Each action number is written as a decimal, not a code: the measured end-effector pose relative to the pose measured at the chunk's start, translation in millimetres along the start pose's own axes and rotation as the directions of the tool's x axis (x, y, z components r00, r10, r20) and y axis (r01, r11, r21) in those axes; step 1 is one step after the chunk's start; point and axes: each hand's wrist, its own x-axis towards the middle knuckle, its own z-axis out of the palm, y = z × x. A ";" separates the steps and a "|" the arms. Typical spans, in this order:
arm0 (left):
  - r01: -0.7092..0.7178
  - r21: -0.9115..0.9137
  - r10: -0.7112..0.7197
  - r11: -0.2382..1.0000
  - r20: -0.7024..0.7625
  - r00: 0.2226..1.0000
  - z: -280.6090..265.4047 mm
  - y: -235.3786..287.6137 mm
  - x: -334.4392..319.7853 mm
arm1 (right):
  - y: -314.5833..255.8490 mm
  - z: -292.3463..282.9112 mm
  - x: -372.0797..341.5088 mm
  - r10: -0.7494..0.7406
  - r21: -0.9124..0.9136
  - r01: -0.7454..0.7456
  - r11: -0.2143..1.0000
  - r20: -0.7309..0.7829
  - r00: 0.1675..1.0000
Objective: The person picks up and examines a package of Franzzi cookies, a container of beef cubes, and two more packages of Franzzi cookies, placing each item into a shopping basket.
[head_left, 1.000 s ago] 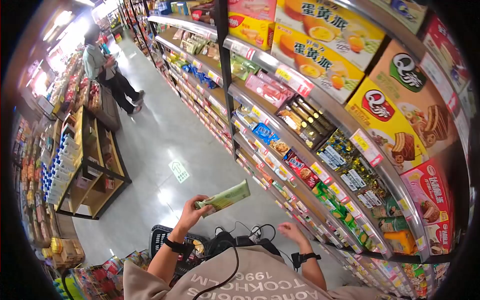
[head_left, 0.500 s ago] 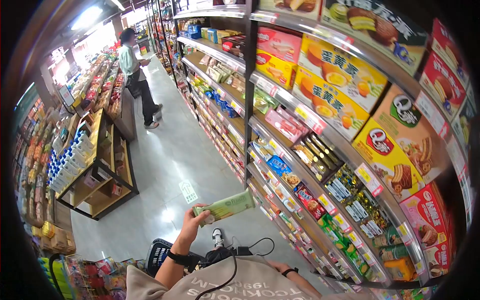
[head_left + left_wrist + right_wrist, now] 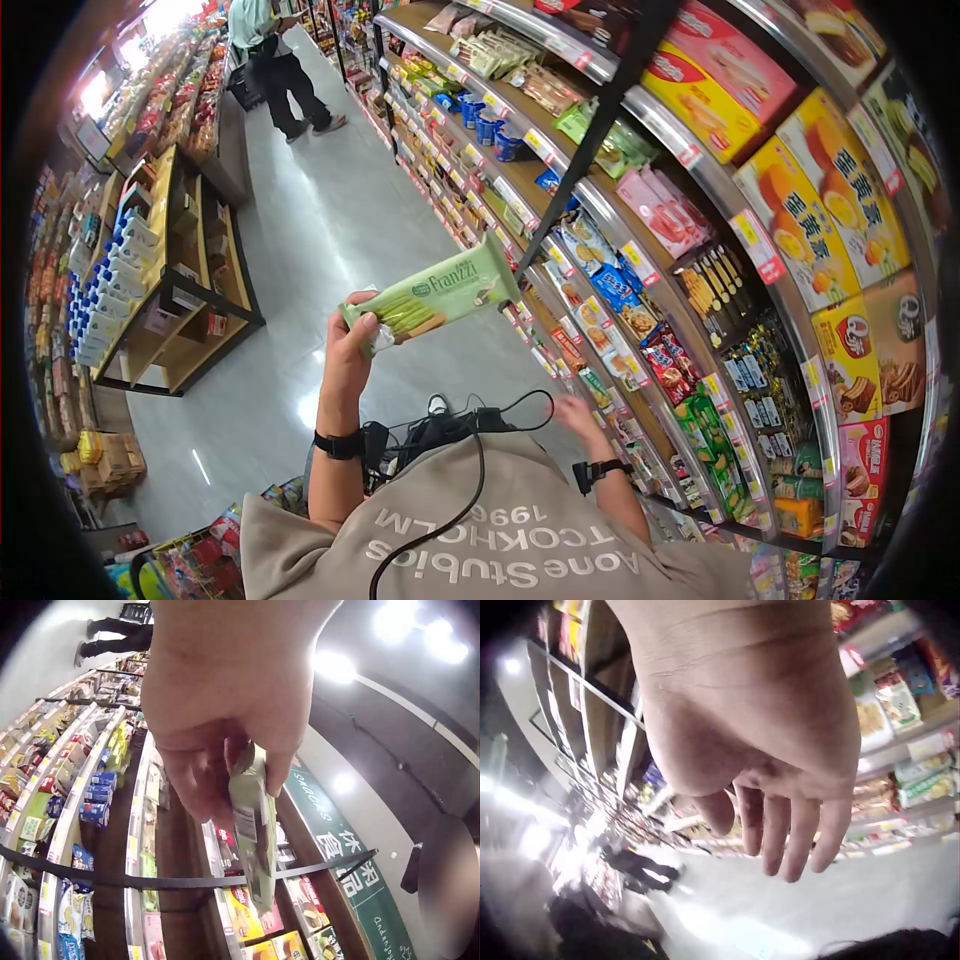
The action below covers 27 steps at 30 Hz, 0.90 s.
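My left hand (image 3: 352,335) pinches one end of a pale green snack packet (image 3: 440,290), thumb on its printed front. The packet reads "Franzzi" and pictures green sticks; it is held out over the aisle floor with its far end close to the shelf in the head view. Seen edge-on in the left wrist view, the packet (image 3: 255,825) runs down from between the thumb and fingers of the left hand (image 3: 225,727). My right hand (image 3: 575,415) hangs low beside the shelves, holding nothing. Its fingers (image 3: 802,832) dangle loosely in the right wrist view.
Tall snack shelves (image 3: 640,265) line the right side, with boxed pies (image 3: 800,210) on upper levels. A low wooden display stand (image 3: 200,290) with white bottles (image 3: 115,270) is on the left. Another person (image 3: 275,70) stands farther along the aisle. A thin black cable (image 3: 480,490) crosses my shirt.
The left hand has raised the packet nearer to the camera, its printed front showing more fully. The right hand, low by the body half a second ago, is visible again. The head view has shifted.
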 end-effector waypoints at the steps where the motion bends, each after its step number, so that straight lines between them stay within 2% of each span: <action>1: 0.024 -0.001 -0.024 1.000 0.015 1.000 -7.6 2.9 6.0 | -43.0 4.9 -11.8 -0.085 0.109 0.096 0.989 -0.094 0.992; 3: 0.073 -0.002 -0.073 0.997 0.052 0.996 -21.0 6.1 17.5 | -122.0 16.7 -30.8 -0.224 0.205 0.251 0.946 -0.147 0.963; 5: 0.111 0.033 -0.114 0.993 0.102 0.988 -25.8 7.3 30.9 | -193.4 29.7 -52.4 -0.382 0.199 0.399 0.895 -0.118 0.917; 7: 0.155 0.094 -0.168 0.983 0.143 0.975 -26.6 7.8 41.5 | -253.4 48.6 -72.2 -0.494 0.313 0.488 0.815 -0.064 0.867; 11: 0.199 0.274 -0.263 0.941 0.219 0.940 -24.0 14.1 58.3 | -289.2 77.1 -69.4 -0.651 0.474 0.558 0.681 0.043 0.758; 12: 0.228 0.321 -0.308 0.919 0.225 0.924 -25.2 17.1 59.9 | -292.0 78.9 -61.4 -0.636 0.520 0.498 0.694 0.118 0.763; 13: 0.252 0.368 -0.350 0.895 0.228 0.909 -25.6 18.9 61.8 | -297.1 83.5 -58.5 -0.599 0.476 0.490 0.730 0.100 0.795; 15: 0.225 0.341 -0.313 0.913 0.229 0.922 -21.6 13.9 64.7 | -302.9 97.4 -53.0 -0.522 0.394 0.463 0.794 0.050 0.852; 17: 0.216 0.299 -0.291 0.930 0.235 0.927 -17.5 6.7 67.6 | -303.6 103.5 -47.3 -0.438 0.509 0.362 0.781 0.034 0.898; 19: 0.223 0.334 -0.309 0.916 0.230 0.923 -16.6 -1.5 71.8 | -296.4 104.6 -37.9 -0.379 0.603 0.270 0.751 0.057 0.924; 20: 0.214 0.354 -0.305 0.910 0.227 0.925 -12.0 -3.1 74.4 | -297.8 108.5 -36.3 -0.356 0.615 0.281 0.737 -0.001 0.935; 23: 0.220 0.370 -0.311 0.903 0.206 0.928 -0.2 -1.9 88.5 | -299.6 102.0 -19.1 -0.356 0.683 0.216 0.697 0.068 0.932; 27: 0.256 0.327 -0.328 0.910 0.189 0.926 4.3 -1.0 112.6 | -322.1 98.2 7.9 -0.382 0.710 0.271 0.649 -0.004 0.924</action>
